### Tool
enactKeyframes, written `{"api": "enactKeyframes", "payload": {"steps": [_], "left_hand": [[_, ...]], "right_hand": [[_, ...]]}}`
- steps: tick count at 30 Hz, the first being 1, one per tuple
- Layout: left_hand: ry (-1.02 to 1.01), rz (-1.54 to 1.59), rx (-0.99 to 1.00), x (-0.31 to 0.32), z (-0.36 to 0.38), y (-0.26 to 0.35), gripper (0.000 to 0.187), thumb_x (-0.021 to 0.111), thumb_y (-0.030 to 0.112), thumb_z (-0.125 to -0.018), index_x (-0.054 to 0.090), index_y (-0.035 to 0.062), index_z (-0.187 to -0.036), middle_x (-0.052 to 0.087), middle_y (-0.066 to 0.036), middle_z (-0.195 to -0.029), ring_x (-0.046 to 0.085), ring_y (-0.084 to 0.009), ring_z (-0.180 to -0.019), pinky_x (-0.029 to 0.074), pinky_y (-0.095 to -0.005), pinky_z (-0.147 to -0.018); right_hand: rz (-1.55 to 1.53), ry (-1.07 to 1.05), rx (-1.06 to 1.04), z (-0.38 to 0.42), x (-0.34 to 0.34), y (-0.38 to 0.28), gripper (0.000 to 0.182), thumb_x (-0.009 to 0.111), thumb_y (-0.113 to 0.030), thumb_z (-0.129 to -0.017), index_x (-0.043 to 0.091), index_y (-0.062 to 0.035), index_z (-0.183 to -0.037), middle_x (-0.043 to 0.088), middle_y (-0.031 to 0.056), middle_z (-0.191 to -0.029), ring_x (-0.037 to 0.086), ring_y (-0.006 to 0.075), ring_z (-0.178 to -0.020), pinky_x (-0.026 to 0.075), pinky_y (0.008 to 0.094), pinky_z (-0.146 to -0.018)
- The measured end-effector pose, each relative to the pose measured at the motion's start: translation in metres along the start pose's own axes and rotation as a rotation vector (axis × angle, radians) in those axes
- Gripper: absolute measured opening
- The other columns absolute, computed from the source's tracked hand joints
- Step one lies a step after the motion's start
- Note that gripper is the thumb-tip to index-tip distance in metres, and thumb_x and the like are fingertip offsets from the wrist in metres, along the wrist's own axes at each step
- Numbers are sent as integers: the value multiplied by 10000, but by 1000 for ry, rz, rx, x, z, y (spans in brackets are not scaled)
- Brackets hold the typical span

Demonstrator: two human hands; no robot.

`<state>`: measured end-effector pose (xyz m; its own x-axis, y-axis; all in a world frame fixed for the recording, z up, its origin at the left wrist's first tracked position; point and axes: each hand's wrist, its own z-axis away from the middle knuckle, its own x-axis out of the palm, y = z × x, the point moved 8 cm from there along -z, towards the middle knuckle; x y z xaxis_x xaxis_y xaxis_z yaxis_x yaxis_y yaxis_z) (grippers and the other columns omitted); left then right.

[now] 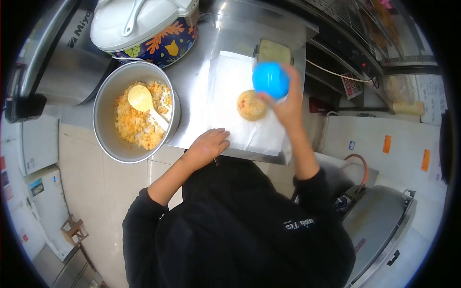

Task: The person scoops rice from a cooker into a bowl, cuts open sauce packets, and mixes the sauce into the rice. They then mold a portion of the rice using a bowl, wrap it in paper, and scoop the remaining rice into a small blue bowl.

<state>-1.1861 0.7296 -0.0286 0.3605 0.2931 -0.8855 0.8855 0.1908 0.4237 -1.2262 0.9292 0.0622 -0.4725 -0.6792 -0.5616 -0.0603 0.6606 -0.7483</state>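
Note:
My right hand [289, 103] grips a round blue bowl [270, 80] and holds it over the right part of the white paper sheet [223, 91]. Just below the bowl, a rounded mound of orange-flecked rice [251, 105] sits on the paper. My left hand [209, 146] rests at the counter's front edge beside the paper, its fingers loosely bent and holding nothing that I can see. To its left stands a deep metal pot [175, 113] of mixed rice [132, 127], with a pale rice paddle [140, 98] lying in it.
Behind the pot is a patterned container [168, 45] with a white lid [117, 29] and a white paddle [132, 21] on top. A small rectangular container [273, 50] stands behind the blue bowl. Shelving [336, 62] borders the steel counter [240, 29] on the right.

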Motion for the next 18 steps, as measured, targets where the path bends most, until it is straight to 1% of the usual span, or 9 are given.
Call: {"api": "enactKeyframes", "payload": {"steps": [2,4,6,8,11,14,15,16,18], "left_hand": [[-3,35,-1,2,2,-3,144,578,111,-767,590,26,-882,569,-123,-1091,519,-279,-1089,457,-362,-885],[-36,31,7,2,1,-7,140,562,101,-763,586,20,-876,570,-122,-1073,522,-274,-1084,465,-349,-876],[-99,-6,16,3,0,-8,140,554,87,-749,581,17,-868,570,-117,-1058,525,-269,-1076,472,-334,-868],[-112,66,-26,1,-5,-6,142,543,80,-739,574,16,-862,568,-114,-1042,530,-261,-1064,473,-329,-861],[-90,63,-14,1,-2,-9,135,550,82,-737,564,21,-857,562,-109,-1035,531,-252,-1055,473,-324,-855],[-67,53,15,7,0,-11,137,581,88,-736,557,28,-856,567,-112,-992,549,-261,-996,481,-336,-816],[-65,55,26,7,-1,-12,141,593,90,-734,554,30,-856,570,-114,-971,558,-266,-967,485,-342,-798],[-46,115,-20,3,-4,-17,142,602,89,-735,552,30,-854,573,-121,-940,564,-277,-929,485,-354,-775],[-11,235,-116,-4,-9,-24,146,620,89,-737,549,29,-849,579,-134,-877,576,-298,-852,485,-379,-729]], "right_hand": [[147,131,-223,-55,-6,-31,631,816,-232,-589,546,-121,-1149,453,154,-1209,484,334,-1107,431,413,-916],[502,-44,-390,-107,36,-31,635,819,-231,-565,551,-114,-1128,476,118,-1177,497,317,-1089,427,393,-913],[873,-265,-721,-143,101,-5,534,749,-237,-646,560,-153,-1138,507,87,-1160,516,280,-1066,398,401,-938],[1303,-538,-740,-157,166,31,341,581,-220,-828,547,-184,-1165,531,77,-1152,509,260,-1118,371,442,-964],[1413,-774,-710,-156,208,67,288,493,-190,-861,564,-211,-1140,570,39,-1108,513,211,-1122,355,444,-965],[1118,-271,-1156,-128,181,21,286,536,-192,-836,566,-191,-1121,590,35,-1070,537,233,-1076,377,438,-922],[988,-262,-1062,-118,160,1,291,559,-208,-822,564,-179,-1112,598,44,-1056,546,243,-1049,391,430,-897],[861,-252,-968,-101,132,-28,301,582,-223,-808,563,-168,-1104,606,52,-1042,555,252,-1022,406,421,-873],[468,-493,-420,-57,75,-34,377,687,-252,-726,594,-95,-1056,610,103,-1011,553,294,-997,415,388,-886]]}}
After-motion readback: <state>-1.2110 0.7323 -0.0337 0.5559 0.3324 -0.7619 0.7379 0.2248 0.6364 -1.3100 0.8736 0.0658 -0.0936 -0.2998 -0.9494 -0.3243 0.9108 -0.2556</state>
